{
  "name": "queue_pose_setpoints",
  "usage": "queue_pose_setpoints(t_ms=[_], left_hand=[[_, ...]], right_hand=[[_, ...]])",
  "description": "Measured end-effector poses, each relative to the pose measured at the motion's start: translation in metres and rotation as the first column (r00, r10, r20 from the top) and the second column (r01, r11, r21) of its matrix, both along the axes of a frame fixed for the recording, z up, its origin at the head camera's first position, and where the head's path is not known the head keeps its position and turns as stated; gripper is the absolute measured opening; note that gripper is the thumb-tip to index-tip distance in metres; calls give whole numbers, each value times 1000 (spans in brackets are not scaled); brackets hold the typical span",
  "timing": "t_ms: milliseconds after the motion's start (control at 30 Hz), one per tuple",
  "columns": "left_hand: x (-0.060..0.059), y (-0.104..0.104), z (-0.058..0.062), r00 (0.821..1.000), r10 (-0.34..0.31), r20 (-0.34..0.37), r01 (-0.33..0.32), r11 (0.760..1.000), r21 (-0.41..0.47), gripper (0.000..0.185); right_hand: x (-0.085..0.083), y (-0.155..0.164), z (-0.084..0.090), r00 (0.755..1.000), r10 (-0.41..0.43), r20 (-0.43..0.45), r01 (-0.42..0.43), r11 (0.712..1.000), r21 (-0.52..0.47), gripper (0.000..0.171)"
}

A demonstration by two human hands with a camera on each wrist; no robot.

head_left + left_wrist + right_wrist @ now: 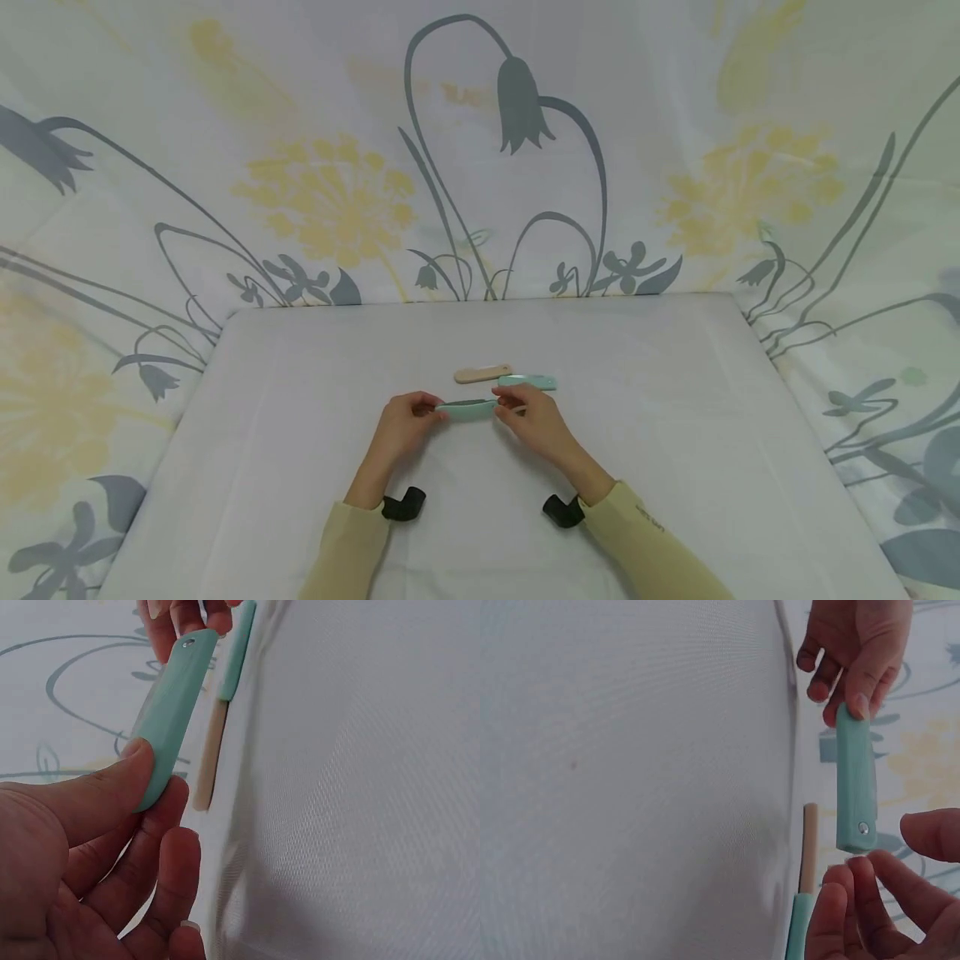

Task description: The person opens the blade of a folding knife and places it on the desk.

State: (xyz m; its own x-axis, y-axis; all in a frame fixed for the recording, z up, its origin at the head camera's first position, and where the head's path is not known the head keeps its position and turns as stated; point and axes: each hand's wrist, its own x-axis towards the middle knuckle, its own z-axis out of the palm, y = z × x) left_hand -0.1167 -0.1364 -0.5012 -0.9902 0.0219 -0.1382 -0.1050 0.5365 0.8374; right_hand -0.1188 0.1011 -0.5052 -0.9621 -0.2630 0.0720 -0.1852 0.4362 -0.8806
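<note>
Mint-green folding piece (467, 408) is up off the desk (675, 467), held level between both hands just in front of the person. Left hand (403, 425) pinches its near-left end between thumb and forefinger; the left wrist view shows the thumb (112, 787) laid flat on the rounded end, other fingers curled loosely below. Right hand (534, 421) is at the opposite end, the one with the small metal rivet (863, 827); in the right wrist view its fingertips (870, 877) sit right at that end, thumb slightly apart, so whether this grip is truly closed on it or only touching I cannot tell. A dark edge along the top of the piece in the head view may be a blade folded in, too small to be sure. Judgement: picked up and readied with both hands, no visible opening or parting yet, so the handling seems early. Just beyond the hands, lying on the desk: a second mint-green piece (528, 382) and a beige piece (482, 373), end to end, close or touching, untouched. Behind the desk, a floral sheet (480, 167) hangs as backdrop.
</note>
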Motion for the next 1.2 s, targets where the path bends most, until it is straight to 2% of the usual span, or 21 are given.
queue_pose_setpoints(t_ms=[133,333,633,1033,1200], left_hand=[[3,2,2,1000,-4,0,4,999,33,14],[9,5,9,1000,-17,21,15,995,97,13],[17,10,17,997,-61,-48,66,992,105,13],[18,19,16,993,-101,-57,108,987,119,13],[18,23,16,992,-105,-71,113,988,109,13]], right_hand=[[2,2,4,998,36,-50,-36,999,1,26],[4,-1,7,993,85,-79,-87,996,-20,23],[5,-6,9,985,133,-112,-134,991,2,16],[7,-13,14,998,62,23,-62,998,-26,7],[10,-14,13,1000,17,0,-17,999,-27,4]])
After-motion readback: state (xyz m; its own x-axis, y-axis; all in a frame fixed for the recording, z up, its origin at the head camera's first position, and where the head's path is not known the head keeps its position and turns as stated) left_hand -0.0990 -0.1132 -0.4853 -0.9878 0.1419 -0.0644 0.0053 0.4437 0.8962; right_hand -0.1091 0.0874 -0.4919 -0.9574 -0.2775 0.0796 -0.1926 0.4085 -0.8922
